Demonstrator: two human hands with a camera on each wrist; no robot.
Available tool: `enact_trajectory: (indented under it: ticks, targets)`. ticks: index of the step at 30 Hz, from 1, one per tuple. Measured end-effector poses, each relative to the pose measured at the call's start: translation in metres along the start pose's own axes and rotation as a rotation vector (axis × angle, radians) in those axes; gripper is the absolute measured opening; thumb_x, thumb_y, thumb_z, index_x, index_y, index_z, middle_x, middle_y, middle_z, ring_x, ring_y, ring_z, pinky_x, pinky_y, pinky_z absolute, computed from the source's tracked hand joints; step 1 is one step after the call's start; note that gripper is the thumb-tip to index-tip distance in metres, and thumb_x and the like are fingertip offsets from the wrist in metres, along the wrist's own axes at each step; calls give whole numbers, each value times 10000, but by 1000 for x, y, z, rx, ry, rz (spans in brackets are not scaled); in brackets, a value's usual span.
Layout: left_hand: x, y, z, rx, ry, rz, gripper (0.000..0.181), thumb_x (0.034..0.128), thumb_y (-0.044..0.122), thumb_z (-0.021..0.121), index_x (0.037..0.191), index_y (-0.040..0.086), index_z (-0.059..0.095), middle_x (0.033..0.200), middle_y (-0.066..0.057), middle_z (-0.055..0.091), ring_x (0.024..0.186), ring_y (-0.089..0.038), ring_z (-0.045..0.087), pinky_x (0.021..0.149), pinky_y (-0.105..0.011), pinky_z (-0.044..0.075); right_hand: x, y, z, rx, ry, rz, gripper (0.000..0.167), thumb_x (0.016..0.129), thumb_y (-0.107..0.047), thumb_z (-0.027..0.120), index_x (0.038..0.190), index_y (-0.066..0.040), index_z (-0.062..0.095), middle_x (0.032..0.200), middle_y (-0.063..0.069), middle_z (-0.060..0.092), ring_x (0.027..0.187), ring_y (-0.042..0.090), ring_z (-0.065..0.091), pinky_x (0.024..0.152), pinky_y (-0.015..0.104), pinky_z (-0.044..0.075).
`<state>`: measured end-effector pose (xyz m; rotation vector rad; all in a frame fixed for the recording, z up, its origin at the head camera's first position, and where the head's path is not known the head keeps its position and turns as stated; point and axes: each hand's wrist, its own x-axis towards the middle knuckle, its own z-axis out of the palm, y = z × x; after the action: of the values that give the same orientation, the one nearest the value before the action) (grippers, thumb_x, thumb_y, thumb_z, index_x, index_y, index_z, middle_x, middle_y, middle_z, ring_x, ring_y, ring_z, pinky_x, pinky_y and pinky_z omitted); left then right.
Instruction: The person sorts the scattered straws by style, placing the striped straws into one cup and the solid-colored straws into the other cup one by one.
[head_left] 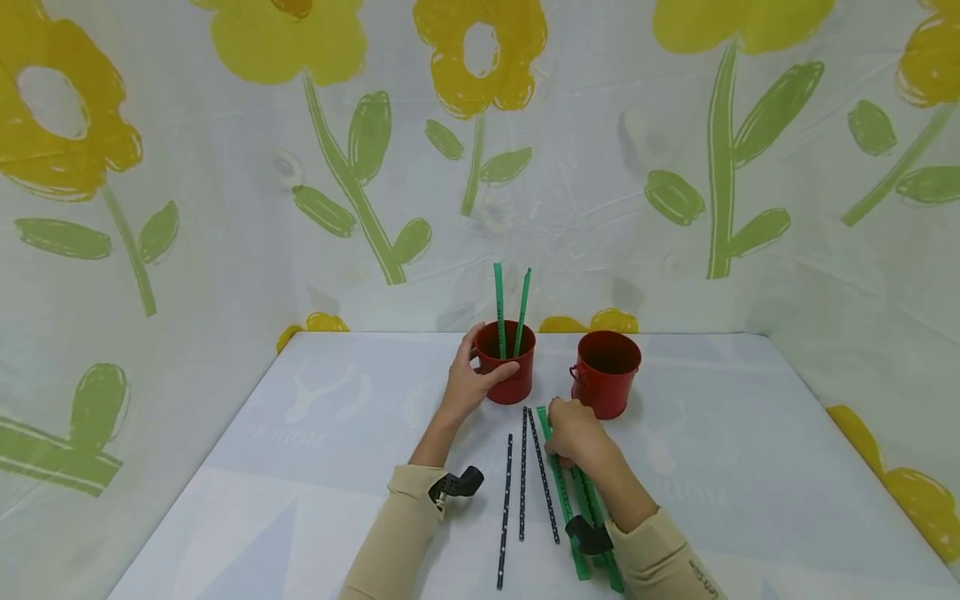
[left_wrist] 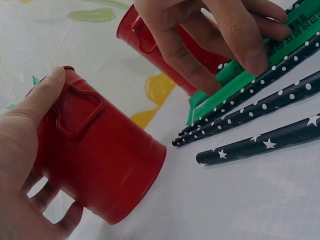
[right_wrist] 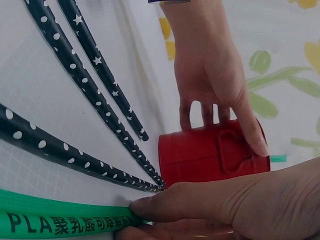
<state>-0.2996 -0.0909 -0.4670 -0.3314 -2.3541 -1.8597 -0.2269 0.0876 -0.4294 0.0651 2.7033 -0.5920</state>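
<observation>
My left hand (head_left: 467, 385) grips the left red bucket (head_left: 512, 385) around its side, thumb near the rim; two green straws (head_left: 500, 308) stand in it. In the right wrist view my right hand (right_wrist: 200, 205) has its thumb and a finger at the end of a green wrapped straw (right_wrist: 75, 220) printed with black characters. Several green straws (head_left: 561, 483) lie under and beside that hand. To their left lie black straws with white dots (head_left: 522, 475) and one with white stars (left_wrist: 270, 144).
A second red bucket (head_left: 609, 387), with nothing visible inside, stands behind my right hand, right of the first. A flowered curtain (head_left: 570, 192) rises behind the white table (head_left: 330, 467).
</observation>
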Motion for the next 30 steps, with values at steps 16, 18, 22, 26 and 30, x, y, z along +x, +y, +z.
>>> enact_trajectory:
  ticks: [16,18,22,26,30]
  targets:
    - [0,-3,0,-3,1,2,835,810,414,784,1490,386,298,1482,62,442,1371,-236,396,1028,-472,502,1,0,3,-15,7,-4,447,760,-136,834,1107,-5,584,863,146,614,615,185,626,464,227,536]
    - [1,-4,0,-1,1,3,834,811,410,783,1489,390,297,1484,63,441,1373,-236,395,1027,-473,503,1,0,2,-11,6,-1,450,761,-137,834,1112,-5,585,867,147,615,622,188,626,467,230,538]
    - [1,-4,1,2,1,2,841,811,394,787,1493,381,295,1484,61,441,1373,-237,399,1026,-476,504,1,1,2,-3,6,-6,437,759,-134,832,1101,-2,593,870,148,623,610,188,631,470,237,544]
    - [1,-5,1,-2,0,5,847,810,383,790,1496,374,294,1486,58,442,1371,-243,401,1024,-492,502,0,2,1,30,4,-10,426,762,-126,829,1098,-3,599,889,153,625,579,176,640,484,239,552]
    - [2,-6,1,1,-2,9,847,810,393,788,1496,379,290,1490,61,438,1370,-238,403,1021,-481,507,0,4,1,65,1,-16,430,774,-119,822,1120,-1,596,919,157,633,555,165,650,489,240,555]
